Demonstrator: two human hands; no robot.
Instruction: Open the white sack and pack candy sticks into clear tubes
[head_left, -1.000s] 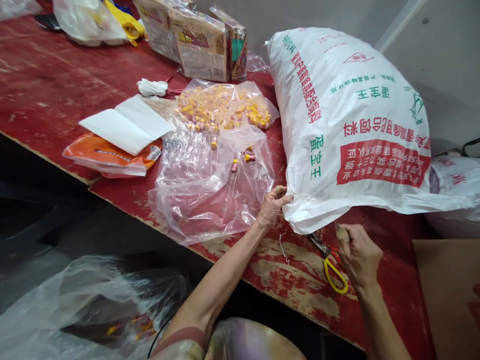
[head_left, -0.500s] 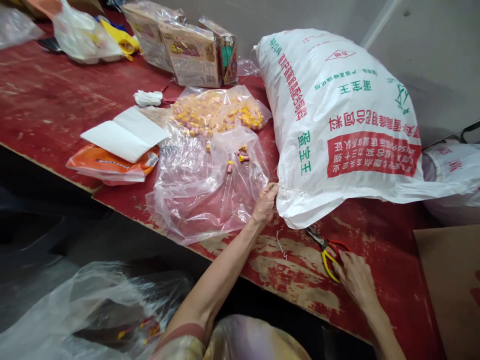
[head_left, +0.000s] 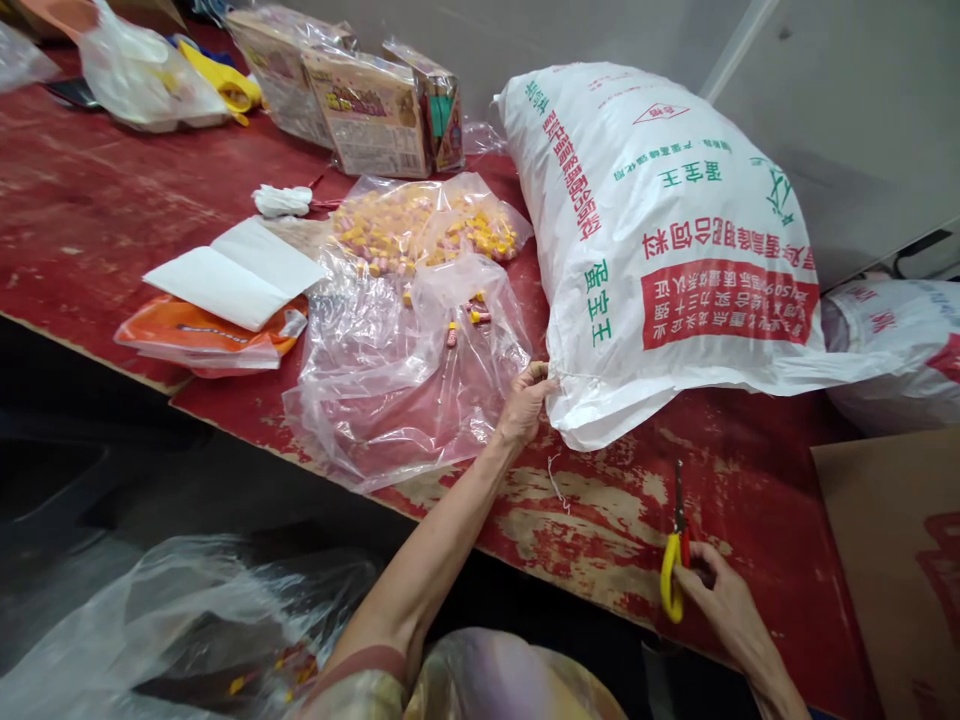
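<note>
A full white woven sack (head_left: 622, 230) with red and green print lies on the red table. My left hand (head_left: 527, 400) pinches its near left corner, along the stitched edge. At the right, my right hand (head_left: 724, 600) grips the handles of scissors (head_left: 675, 560) with one yellow and one red loop. The blades point away from me and look closed. A short white thread (head_left: 557, 485) rests on the worn tabletop between my hands. Left of the sack is a clear plastic bag (head_left: 412, 380), with several small yellow-and-pink pieces (head_left: 427, 225) in its far part.
Packaged boxes (head_left: 367, 110) stand at the back against the wall. An orange packet (head_left: 210, 330) lies under a folded white sheet (head_left: 232, 270). A cardboard box (head_left: 885, 550) is at the right, near another sack (head_left: 900, 350). A clear bag (head_left: 187, 600) hangs below the table edge (head_left: 330, 470).
My right hand has closed on the scissors and drawn them toward me, turning the blades from left-pointing to away from me. My left hand still holds the sack's corner.
</note>
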